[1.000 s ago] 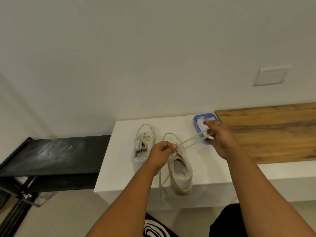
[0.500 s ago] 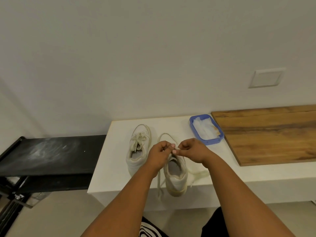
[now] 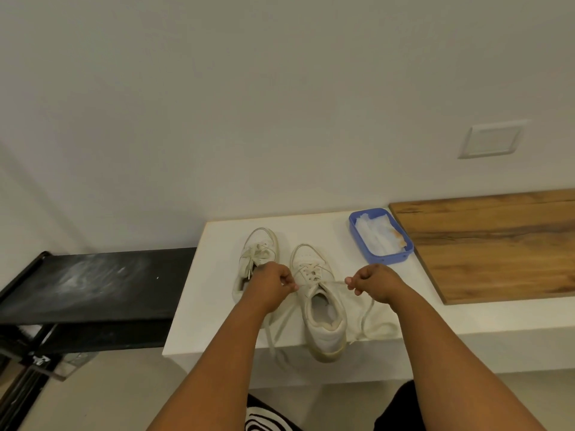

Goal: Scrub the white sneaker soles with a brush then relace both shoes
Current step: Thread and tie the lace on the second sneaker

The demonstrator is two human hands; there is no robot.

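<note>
Two white sneakers stand toes-to-the-wall on a white bench (image 3: 404, 325). The left sneaker (image 3: 259, 244) has its lace bunched on its tongue. The right sneaker (image 3: 323, 318) sits with its heel at the bench's front edge. My left hand (image 3: 275, 283) pinches one end of its lace (image 3: 365, 309) to the left of the shoe. My right hand (image 3: 371, 283) pinches the other end to the right. The lace runs taut across the shoe's top eyelets; loose lengths trail over the bench edge on both sides.
A blue plastic tray (image 3: 356, 239) holding crumpled white wipes stands behind my right hand. A wooden board (image 3: 497, 244) covers the bench to the right. A low black shelf (image 3: 93, 284) adjoins the bench on the left. A wall plate (image 3: 490, 140) is above.
My hands, which met over the right sneaker half a second ago, have drawn apart sideways, pulling the lace ends taut. Earlier the right hand had pulled the lace out towards the tray.
</note>
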